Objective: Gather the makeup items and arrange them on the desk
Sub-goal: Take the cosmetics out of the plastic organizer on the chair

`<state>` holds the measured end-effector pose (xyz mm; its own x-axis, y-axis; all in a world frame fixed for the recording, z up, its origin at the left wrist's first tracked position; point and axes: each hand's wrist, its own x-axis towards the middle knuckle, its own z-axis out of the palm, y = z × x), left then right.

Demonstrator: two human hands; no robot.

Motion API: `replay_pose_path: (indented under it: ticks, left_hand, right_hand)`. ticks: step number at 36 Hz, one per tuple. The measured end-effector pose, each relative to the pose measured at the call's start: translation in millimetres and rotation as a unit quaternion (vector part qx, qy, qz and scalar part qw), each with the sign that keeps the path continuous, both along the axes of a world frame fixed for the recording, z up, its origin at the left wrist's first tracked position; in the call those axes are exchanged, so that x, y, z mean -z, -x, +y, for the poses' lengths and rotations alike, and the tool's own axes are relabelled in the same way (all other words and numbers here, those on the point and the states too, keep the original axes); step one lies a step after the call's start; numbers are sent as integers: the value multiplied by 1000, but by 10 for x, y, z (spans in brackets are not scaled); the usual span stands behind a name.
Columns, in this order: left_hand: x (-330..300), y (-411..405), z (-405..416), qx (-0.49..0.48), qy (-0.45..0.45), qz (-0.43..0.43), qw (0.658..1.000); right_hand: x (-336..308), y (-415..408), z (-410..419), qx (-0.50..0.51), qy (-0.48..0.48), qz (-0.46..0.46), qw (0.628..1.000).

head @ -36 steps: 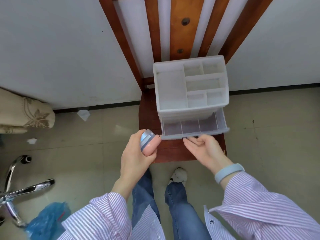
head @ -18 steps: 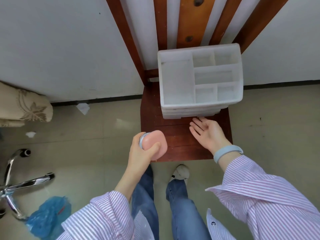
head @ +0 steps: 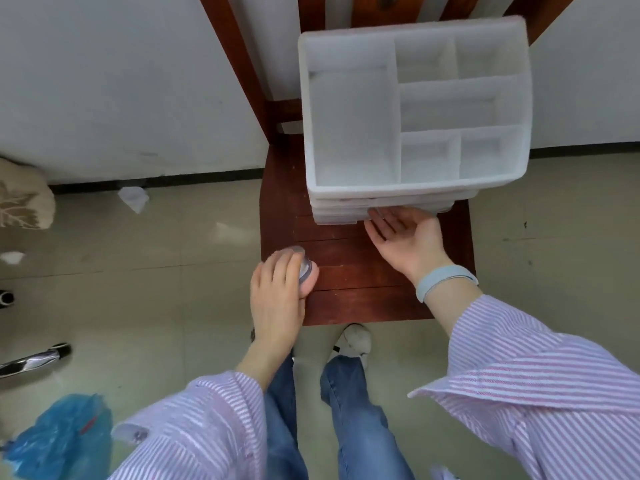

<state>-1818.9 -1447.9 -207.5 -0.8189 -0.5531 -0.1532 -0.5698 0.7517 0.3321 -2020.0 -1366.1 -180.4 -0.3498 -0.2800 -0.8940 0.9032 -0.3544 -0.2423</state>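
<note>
One white organizer (head: 412,112) stands on one wooden chair (head: 349,292), its top split into six compartments. Left of the chair lie two paper scraps (head: 133,199) and one blue bag (head: 62,438). Two hands show below the organizer: left hand (head: 277,299), right hand (head: 408,240).

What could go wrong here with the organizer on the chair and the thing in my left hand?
The white organizer overhangs the right side of the wooden chair seat; a nudge from the right hand at its drawer front might tip it. The left hand holds the pink compact near the seat's front left corner, so if set down there it could slide off onto the floor.
</note>
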Motion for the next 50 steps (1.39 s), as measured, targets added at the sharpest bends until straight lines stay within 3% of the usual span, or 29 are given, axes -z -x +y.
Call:
replay_pose_path:
  ticks: [3,14,20,25,30,36,39,43,46,48,50]
  left_hand:
    - [232,1,26,24,43,-32,998]
    - [444,-321,279,63,14,-150,987]
    - [412,-338,290,79,2,-200,977]
    - [406,-300,254,86,2,-202,976]
    - [432,-210,176,64,-69,-188,978]
    - [391,-157,118,73,-90,-233,966]
    - [317,-207,120,59,-86,-204,973]
    - [121,-275,175,-69,-85,-32,993]
    - [-100,-216,242,-102,-92,79,987]
    - [-211,-120,282,-39,-52,114,991]
    - [-275,0,330,50,-8,122,991]
  right_hand:
    - [-2,-19,17,0,14,11,1000]
    - [-28,-319,229,-31,19,25,999]
    - [0,-553,414,-44,-26,29,998]
    - [-7,-750,523,-63,-70,33,995]
    - [-3,-843,628,-47,-78,27,995]
    - [8,-825,693,-67,-92,33,993]
    - [-27,-819,709,-79,-104,30,991]
    - [-106,-789,723,-119,-118,29,985]
    - [-205,-798,769,-254,-189,62,947]
    - [-241,-821,828,-335,-285,157,884]
    - [-249,-825,904,-362,-378,309,794]
